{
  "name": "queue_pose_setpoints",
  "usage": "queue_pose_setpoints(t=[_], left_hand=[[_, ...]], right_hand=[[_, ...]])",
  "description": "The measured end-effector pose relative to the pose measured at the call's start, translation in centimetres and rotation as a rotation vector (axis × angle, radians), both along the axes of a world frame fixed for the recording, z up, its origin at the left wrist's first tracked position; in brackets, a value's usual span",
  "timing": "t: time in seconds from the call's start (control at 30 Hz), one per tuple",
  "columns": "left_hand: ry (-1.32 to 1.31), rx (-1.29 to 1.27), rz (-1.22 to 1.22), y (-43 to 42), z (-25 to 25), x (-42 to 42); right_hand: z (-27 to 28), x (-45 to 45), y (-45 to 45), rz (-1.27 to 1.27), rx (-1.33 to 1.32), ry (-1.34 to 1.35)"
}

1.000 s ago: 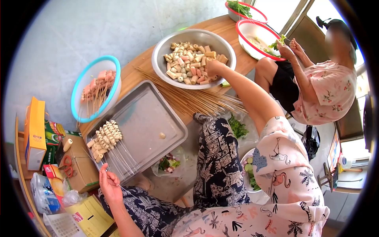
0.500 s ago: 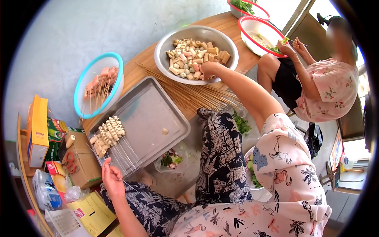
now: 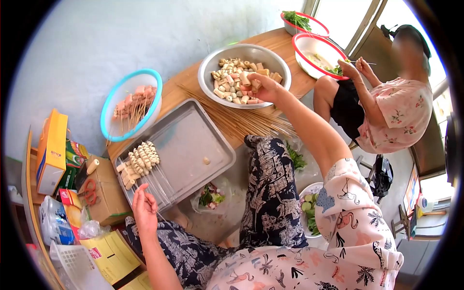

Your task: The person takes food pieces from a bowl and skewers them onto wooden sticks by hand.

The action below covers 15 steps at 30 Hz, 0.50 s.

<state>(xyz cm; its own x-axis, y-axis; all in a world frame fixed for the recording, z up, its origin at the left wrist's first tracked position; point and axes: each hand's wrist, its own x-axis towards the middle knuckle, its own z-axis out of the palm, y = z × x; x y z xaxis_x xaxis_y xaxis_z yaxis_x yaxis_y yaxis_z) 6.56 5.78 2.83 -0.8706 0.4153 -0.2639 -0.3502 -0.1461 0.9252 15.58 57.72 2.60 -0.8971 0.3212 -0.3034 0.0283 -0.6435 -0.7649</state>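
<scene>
My right hand (image 3: 267, 90) is raised over the metal bowl (image 3: 203, 72), its fingers closed on a short tan roll (image 3: 245, 79). Several more tan, pink and greenish rolls (image 3: 227, 72) fill the bowl beneath it. Lower left, my left hand (image 3: 145, 212) pinches a thin skewer (image 3: 163, 220), whose end angles down over my lap. Just above that hand, the grey metal tray (image 3: 193, 140) holds several loaded skewers of pale, spiral-cut pieces (image 3: 144, 159) along its left side.
Loose bamboo skewers (image 3: 232, 118) lie between tray and bowl. A blue-rimmed basin (image 3: 105, 116) holds pink skewered pieces. Boxes and red scissors (image 3: 88, 192) are at left. A co-worker (image 3: 394, 106) handles greens beside a red-rimmed basin (image 3: 296, 46). Bagged vegetables (image 3: 212, 195) sit below the tray.
My right hand has lifted out of the pile of rolls and now holds a roll. My left hand keeps its skewer and has shifted slightly. The whole view has moved a little.
</scene>
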Motion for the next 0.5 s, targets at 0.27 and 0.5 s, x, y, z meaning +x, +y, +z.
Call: queue_pose_setpoints(t=[0.27,0.5], left_hand=[[0.056,-0.031,-0.18,0.2,-0.5,0.4],[0.096,-0.059,-0.238,0.5,0.1,1.9]], right_hand=[[3.7,-4.7,-12.5,0.224,-0.003,0.073],[-0.1,-6.1,-20.6,0.336,0.016,0.035]])
